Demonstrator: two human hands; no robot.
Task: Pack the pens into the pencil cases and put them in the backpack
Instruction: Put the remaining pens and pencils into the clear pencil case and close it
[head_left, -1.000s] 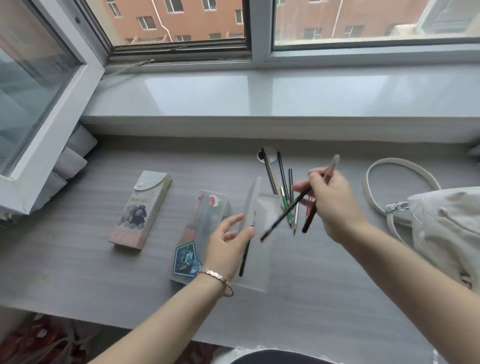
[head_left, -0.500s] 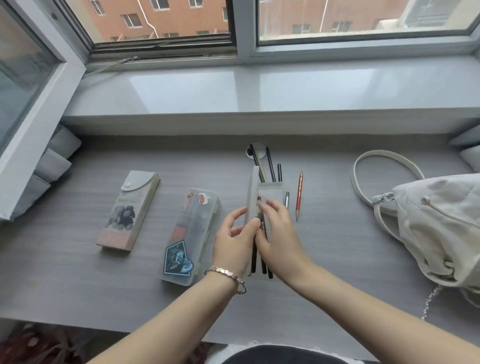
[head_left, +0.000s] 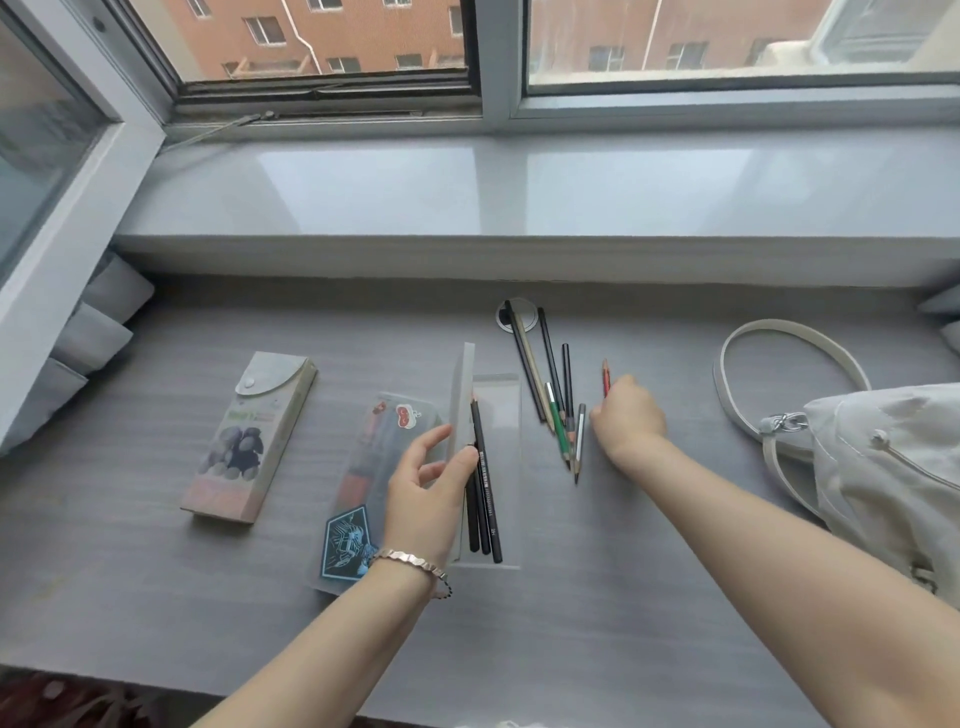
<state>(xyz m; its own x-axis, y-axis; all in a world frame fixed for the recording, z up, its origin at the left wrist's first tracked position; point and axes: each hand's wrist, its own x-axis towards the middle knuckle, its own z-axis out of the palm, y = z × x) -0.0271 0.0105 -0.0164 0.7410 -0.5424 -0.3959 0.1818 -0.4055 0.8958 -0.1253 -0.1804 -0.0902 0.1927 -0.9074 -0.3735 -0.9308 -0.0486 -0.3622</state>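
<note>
The left hand (head_left: 426, 483) pinches the raised lid of the frosted plastic pencil case (head_left: 500, 410) holding slim black pencils (head_left: 485, 499), while right of it the right hand (head_left: 626, 421), fingertips hidden and grip untellable, covers a red pencil (head_left: 605, 375), and farther right a canvas backpack (head_left: 883, 467) is cut off.

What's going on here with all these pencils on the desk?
A person is packing pencils. The left hand holds up the lid of a clear pencil case that has black pencils inside. The right hand is down on a red pencil beside the loose pencils; its grip is hidden. A stickered case and a printed case lie to its left, and the backpack sits at the right.
</note>
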